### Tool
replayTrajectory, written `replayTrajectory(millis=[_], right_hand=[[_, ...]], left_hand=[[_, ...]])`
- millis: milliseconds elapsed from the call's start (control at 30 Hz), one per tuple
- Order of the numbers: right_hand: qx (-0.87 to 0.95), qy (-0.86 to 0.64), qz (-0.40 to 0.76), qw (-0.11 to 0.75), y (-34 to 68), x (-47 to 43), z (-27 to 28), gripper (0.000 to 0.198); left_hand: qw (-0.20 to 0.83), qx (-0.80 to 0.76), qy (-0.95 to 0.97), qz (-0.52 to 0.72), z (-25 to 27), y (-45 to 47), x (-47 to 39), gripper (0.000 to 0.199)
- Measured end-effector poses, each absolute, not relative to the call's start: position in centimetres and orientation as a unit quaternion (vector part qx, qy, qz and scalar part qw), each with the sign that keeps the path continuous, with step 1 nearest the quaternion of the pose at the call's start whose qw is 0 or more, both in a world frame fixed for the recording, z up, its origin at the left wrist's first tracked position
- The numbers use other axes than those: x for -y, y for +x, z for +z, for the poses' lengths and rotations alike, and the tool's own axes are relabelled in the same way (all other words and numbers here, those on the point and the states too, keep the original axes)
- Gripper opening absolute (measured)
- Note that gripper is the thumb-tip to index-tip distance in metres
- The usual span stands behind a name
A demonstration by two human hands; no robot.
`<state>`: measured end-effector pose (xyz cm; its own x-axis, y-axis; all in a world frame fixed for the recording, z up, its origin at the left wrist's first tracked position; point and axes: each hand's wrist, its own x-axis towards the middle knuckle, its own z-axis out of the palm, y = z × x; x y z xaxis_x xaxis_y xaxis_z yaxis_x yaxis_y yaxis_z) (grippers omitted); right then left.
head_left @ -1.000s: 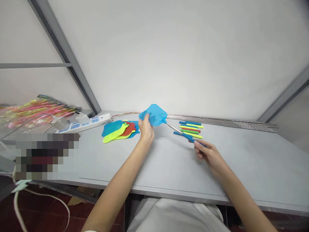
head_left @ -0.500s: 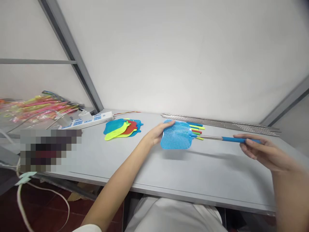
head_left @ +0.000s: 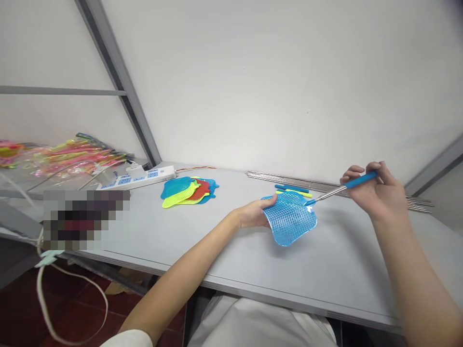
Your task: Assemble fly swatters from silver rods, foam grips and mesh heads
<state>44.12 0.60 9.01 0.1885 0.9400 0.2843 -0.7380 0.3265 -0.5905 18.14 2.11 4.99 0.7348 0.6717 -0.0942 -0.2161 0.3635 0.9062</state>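
A blue fly swatter [head_left: 291, 219] with a mesh head, a short metal rod and a blue grip is held above the grey table. My left hand [head_left: 255, 213] pinches the left edge of its head, thumb on top. My right hand [head_left: 376, 190] holds the blue grip at the far end between thumb and fingers, higher than the head, so the swatter slants. Behind the head lie several blue and yellow-green handle grips [head_left: 306, 194], partly hidden. Loose swatter heads [head_left: 181, 188] in blue, yellow-green and red overlap in a pile to the left.
Long thin metal rods [head_left: 260, 177] lie along the wall at the back. A white power strip [head_left: 154, 177] with plugs and cables stands at the left, near plastic-wrapped colourful sticks [head_left: 68, 156]. The table's front edge [head_left: 275, 296] runs close to my lap.
My right hand has raised the grip end, tilting the swatter from nearly level to slanted. The mesh head has shifted right and turned, with my left hand still on its edge.
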Motion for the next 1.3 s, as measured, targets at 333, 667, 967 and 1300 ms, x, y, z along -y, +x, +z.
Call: replayTrajectory(millis=[333, 667, 967, 1300], right_hand=[[0.025, -0.112, 0.592, 0.798, 45.9, -4.2, 2.5, 0.017], [0.019, -0.148, 0.561, 0.814, 46.3, -4.2, 0.7, 0.02], [0.202, -0.232, 0.56, 0.769, 45.3, -4.2, -0.1, 0.038], [0.145, -0.186, 0.574, 0.784, 44.5, -3.9, 0.1, 0.037]], left_hand=[[0.843, -0.197, 0.453, 0.214, 3.5, 19.1, -2.4, 0.045], [0.807, -0.233, 0.481, 0.252, 1.7, 20.2, -2.1, 0.043], [0.789, -0.256, 0.394, 0.395, 0.3, 21.2, -1.2, 0.038], [0.784, -0.298, 0.338, 0.428, -0.3, 21.6, -0.8, 0.037]])
